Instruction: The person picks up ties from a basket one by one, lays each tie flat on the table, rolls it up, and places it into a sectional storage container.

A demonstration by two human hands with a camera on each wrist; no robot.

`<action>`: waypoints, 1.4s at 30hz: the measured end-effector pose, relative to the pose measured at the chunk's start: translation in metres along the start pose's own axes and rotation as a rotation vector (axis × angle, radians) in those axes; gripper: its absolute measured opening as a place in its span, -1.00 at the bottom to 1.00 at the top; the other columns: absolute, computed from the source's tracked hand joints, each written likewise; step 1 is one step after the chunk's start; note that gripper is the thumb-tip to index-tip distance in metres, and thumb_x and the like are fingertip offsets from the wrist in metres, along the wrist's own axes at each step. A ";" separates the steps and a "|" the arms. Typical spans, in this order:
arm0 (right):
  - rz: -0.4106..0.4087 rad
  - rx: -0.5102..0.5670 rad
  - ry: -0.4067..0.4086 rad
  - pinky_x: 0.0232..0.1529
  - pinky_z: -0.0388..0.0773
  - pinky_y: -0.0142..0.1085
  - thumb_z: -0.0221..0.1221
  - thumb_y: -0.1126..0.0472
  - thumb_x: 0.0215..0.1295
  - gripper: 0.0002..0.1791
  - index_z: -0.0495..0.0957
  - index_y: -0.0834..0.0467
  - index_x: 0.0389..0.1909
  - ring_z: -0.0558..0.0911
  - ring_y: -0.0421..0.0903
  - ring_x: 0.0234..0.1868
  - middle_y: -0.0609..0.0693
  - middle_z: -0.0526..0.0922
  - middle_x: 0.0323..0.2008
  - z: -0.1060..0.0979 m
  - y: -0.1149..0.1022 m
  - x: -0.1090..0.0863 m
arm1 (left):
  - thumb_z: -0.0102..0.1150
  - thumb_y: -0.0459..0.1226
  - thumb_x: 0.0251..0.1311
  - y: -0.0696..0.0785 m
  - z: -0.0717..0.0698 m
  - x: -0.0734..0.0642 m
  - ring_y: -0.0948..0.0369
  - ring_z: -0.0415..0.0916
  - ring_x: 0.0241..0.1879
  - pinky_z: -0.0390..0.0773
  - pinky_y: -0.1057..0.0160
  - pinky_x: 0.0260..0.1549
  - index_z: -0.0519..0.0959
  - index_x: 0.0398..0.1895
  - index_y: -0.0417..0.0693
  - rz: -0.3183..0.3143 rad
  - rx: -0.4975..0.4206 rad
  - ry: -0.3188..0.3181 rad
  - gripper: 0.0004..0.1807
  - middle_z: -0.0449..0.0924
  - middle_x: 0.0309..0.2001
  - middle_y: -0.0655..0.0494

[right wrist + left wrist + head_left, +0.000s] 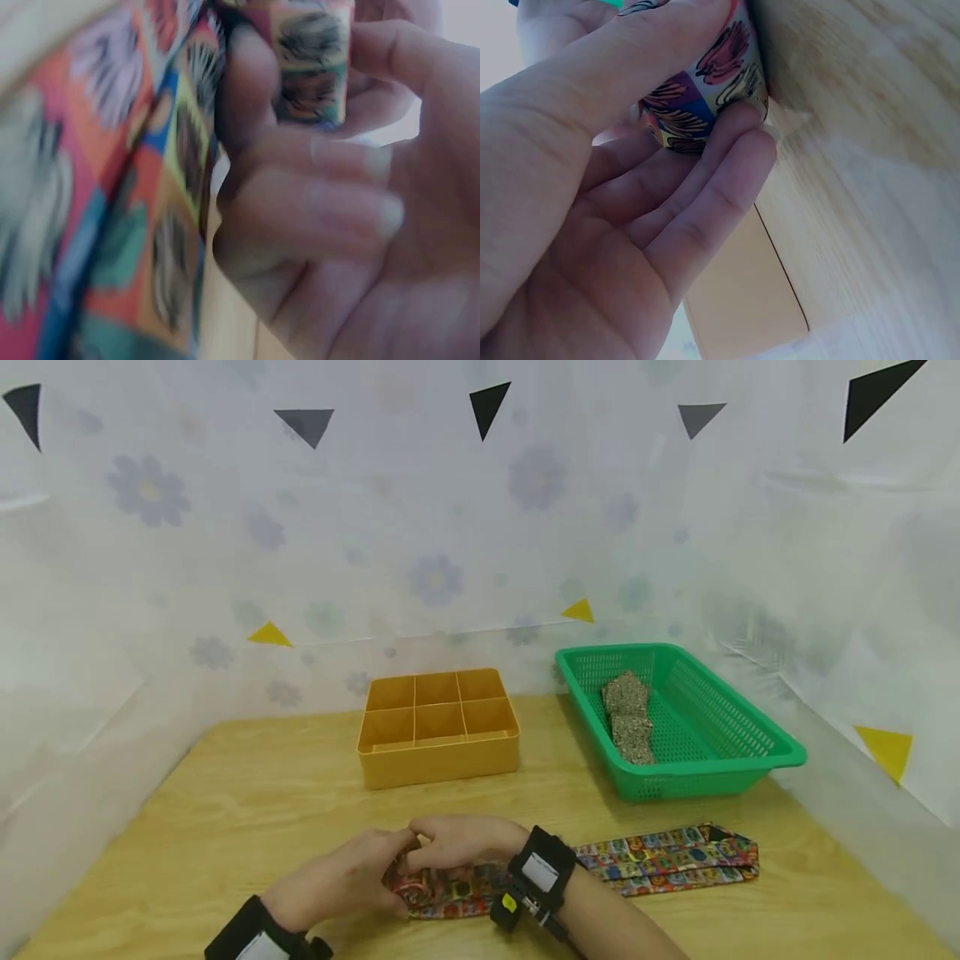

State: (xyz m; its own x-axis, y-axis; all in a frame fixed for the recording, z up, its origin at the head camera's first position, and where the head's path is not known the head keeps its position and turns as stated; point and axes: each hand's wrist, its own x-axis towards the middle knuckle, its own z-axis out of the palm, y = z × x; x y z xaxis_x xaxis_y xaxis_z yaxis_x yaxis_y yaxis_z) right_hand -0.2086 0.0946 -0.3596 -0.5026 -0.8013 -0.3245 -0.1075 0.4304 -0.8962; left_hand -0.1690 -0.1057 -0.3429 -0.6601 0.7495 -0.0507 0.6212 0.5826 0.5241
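Note:
A multicoloured patterned necktie [667,858] lies lengthwise along the front of the table, doubled back on itself at its right end. Its left end is wound into a roll [414,888]. My left hand [348,870] holds this roll from the left; in the left wrist view the thumb and fingers wrap round the rolled fabric [681,112], close to the tabletop. From the right, my right hand [461,843] reaches over the tie and grips the roll too. Its fingers are curled at the rolled fabric [311,67] in the right wrist view, with the loose length [142,225] beside them.
Behind the hands stands a yellow-orange organizer box [442,767] with several compartments. A green perforated basket [705,772] stands at the back right, with brownish speckled bundles [630,718] inside. White patterned sheeting [435,527] encloses the wooden table [247,802] at the back and sides.

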 end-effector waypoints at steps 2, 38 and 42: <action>0.029 0.001 0.015 -0.74 0.13 -0.35 0.10 0.03 0.38 -0.78 0.41 0.02 -0.07 0.23 -0.19 -0.78 -0.02 0.54 -0.64 0.000 0.001 -0.002 | 0.54 -0.24 -0.06 0.001 0.000 0.001 0.50 0.38 -0.40 0.48 0.46 -0.43 0.44 -0.15 0.05 -0.002 0.009 -0.006 -0.53 0.51 -0.35 0.37; -0.059 -0.310 0.190 -0.74 0.21 -0.46 0.24 -0.01 0.32 -0.60 0.48 0.01 -0.71 0.27 -0.29 -0.81 -0.21 0.34 -0.81 0.008 -0.005 -0.006 | 0.37 -0.22 0.19 0.017 0.018 0.009 0.48 0.51 -0.32 0.54 0.45 -0.42 0.44 -0.02 -0.06 0.017 -0.013 0.180 -0.63 0.62 -0.23 0.15; -0.036 -0.272 0.163 -0.72 0.25 -0.43 0.23 0.01 0.32 -0.73 0.56 -0.03 -0.57 0.33 -0.26 -0.77 -0.19 0.42 -0.75 0.007 -0.004 -0.007 | 0.41 -0.21 0.15 0.019 0.019 0.009 0.49 0.49 -0.36 0.52 0.46 -0.45 0.43 0.00 -0.11 0.007 0.010 0.199 -0.56 0.63 -0.25 0.12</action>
State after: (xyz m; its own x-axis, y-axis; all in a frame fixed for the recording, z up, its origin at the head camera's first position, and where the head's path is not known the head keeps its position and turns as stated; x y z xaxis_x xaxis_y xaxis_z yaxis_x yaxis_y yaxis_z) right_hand -0.1991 0.0957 -0.3557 -0.6226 -0.7504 -0.2219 -0.3419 0.5159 -0.7855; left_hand -0.1555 -0.0818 -0.3497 -0.7257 0.6771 0.1223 0.6294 0.5814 0.5156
